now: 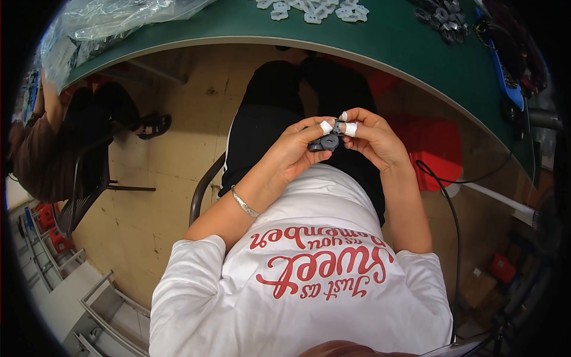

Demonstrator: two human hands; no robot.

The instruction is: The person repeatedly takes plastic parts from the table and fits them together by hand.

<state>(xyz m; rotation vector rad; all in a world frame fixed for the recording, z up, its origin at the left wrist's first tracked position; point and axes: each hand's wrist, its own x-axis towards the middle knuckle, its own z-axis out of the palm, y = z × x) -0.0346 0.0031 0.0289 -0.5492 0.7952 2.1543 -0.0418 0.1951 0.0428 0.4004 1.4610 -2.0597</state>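
Note:
Above my lap, my left hand [294, 149] is closed around several small dark grey round plastic parts [327, 143], which show between its thumb and curled fingers. My right hand [379, 143] meets it from the other side, pinching a small grey plastic piece [338, 127] between thumb and fingertips. The left thumb touches this same piece, right beside the round parts. White tape wraps both thumbs and a right fingertip. How the piece and the round parts join, if at all, is too small to tell.
Ahead curves the edge of a green table [232, 25], bearing light grey plastic pieces [321, 9], dark round parts [445, 18], clear plastic bags [113, 18] and a blue tray [505, 74]. A red bin [437, 152] and black cable [455, 226] are at right; another person [44, 143] sits at left.

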